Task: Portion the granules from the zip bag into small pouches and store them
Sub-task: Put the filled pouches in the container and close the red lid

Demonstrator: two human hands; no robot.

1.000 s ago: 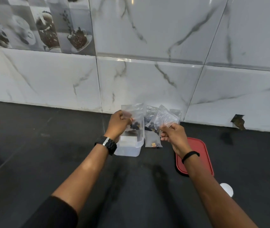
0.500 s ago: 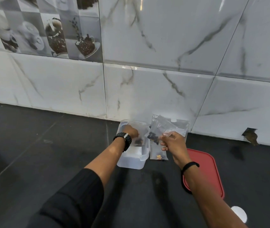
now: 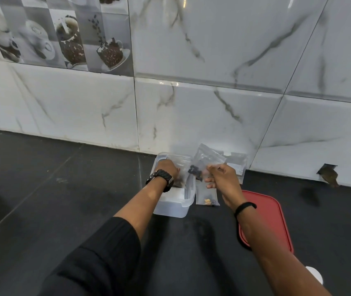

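Granules, dark and coarse, show as a small clump (image 3: 195,170) low in the clear plastic zip bag (image 3: 205,161) that the right hand (image 3: 221,178) holds up just right of the clear rectangular plastic storage box (image 3: 170,207). The bag hangs tilted, probably so that the contents gather at its lower end, away from the mouth. The thumb and the curled fingers pinch the bag's near edge; the remaining fingers hang loosely bent below it.

The left hand (image 3: 167,168), a black watch on its wrist, reaches down into the box, apparently setting a filled small clear pouch (image 3: 181,167) inside; the pouch's upper part stands above the knuckles. How the left fingers lie cannot be told, since the back of the hand hides them.

Another small flat clear pouch (image 3: 206,197), with a few pale and dark bits at its bottom, lies on the dark counter (image 3: 63,189) beside the box, likely waiting to be stored. The red rounded plastic lid (image 3: 275,212) lies off to the right, partly under the right forearm, leaving the box open for loading. More clear pouches (image 3: 237,162) lean against the marbled wall tile behind.
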